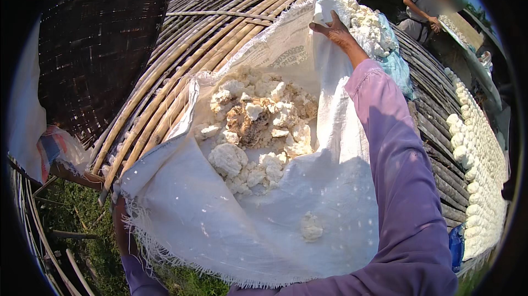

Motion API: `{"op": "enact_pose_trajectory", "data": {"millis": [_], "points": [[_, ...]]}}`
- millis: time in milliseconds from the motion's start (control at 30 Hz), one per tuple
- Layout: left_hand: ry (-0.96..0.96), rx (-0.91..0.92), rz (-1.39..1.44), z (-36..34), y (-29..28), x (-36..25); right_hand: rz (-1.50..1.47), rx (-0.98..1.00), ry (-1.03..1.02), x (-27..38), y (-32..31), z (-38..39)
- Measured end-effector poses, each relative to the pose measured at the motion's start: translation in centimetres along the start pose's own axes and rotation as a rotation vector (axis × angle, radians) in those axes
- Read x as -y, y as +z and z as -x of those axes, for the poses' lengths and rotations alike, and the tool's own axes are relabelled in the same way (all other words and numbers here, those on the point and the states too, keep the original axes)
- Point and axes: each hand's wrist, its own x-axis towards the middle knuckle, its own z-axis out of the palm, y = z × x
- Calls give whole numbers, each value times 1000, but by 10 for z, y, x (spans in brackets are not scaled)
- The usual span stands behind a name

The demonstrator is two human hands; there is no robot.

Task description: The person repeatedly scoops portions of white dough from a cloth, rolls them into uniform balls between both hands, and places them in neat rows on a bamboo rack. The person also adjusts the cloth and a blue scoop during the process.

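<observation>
A white woven plastic sack sheet [280, 230] with frayed edges spreads in front of me. Crumbly off-white lumps [228, 159] are heaped in its middle, with brownish lumps [247, 125] among them. My right hand [336, 33] reaches far forward and grips the sheet's raised far edge, thumb on the near side; some fingers are hidden. At the near left, my left hand [117, 199] is at the sheet's lifted left edge, its fingers mostly covered by the fabric. One small pale lump [312, 227] lies apart from the heap, near the front.
Beneath the sheet is a rack of bamboo poles [220, 26]. A dark woven mat [104, 37] rises at the left. More white lumps [368, 26] lie on blue plastic beyond my right hand. Rows of rounded white pieces [484, 186] line the right. Another person [421, 12] stands at the far right.
</observation>
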Motion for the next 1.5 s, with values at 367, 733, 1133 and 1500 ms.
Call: {"op": "enact_pose_trajectory", "data": {"millis": [367, 733, 1133, 1500], "points": [[2, -35, -292, 10, -34, 63, -12, -208, 909, -194, -70, 187], [516, -59, -967, -30, -20, -63, -449, -271, 102, -159, -143, 155], [1187, 1104, -568, 30, 330, -295, 193, -15, 157, -105, -39, 174], [1562, 1291, -786, -17, 449, -301, -454, 305, 614, -137, -15, 166]]}}
